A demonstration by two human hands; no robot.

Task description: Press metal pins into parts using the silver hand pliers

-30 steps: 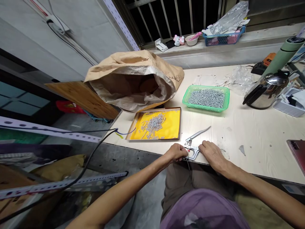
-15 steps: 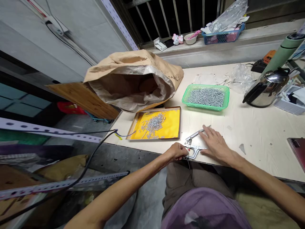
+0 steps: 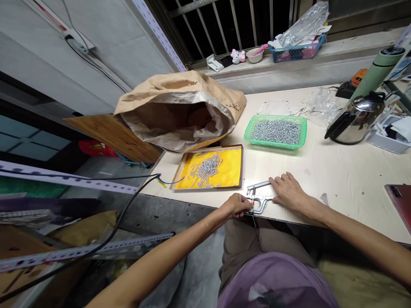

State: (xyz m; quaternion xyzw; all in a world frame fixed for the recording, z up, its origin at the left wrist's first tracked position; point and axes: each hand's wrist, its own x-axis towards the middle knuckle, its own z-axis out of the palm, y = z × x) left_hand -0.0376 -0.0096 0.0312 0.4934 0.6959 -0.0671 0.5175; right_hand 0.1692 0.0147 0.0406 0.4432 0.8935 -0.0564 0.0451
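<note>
A silver hand-press plier [image 3: 263, 202] with a spring and two handles lies at the table's front edge. My left hand [image 3: 237, 205] is closed in a pinch at its jaw end, by a small red spot; what the fingertips hold is too small to make out. My right hand [image 3: 289, 190] is closed round the ends of the plier's two handles, fingers on the upper lever and thumb side at the lower one. Left of the plier, a shallow tray [image 3: 242, 167] with a yellow bottom bears a heap of small metal pins [image 3: 209, 166].
Behind the plier stands a green basket [image 3: 248, 141] full of similar metal pieces. A large open paper sack [image 3: 180, 85] lies behind the tray. At the right are a steel kettle [image 3: 361, 117], a green flask [image 3: 379, 70] and a reddish phone-like slab [image 3: 400, 205]. A dark cable [image 3: 128, 205] crosses the left side.
The plier's upper lever has come down closer to the lower handle. My right hand has gone from spread fingers to a closer hold on the handles. My left hand stays at the jaw.
</note>
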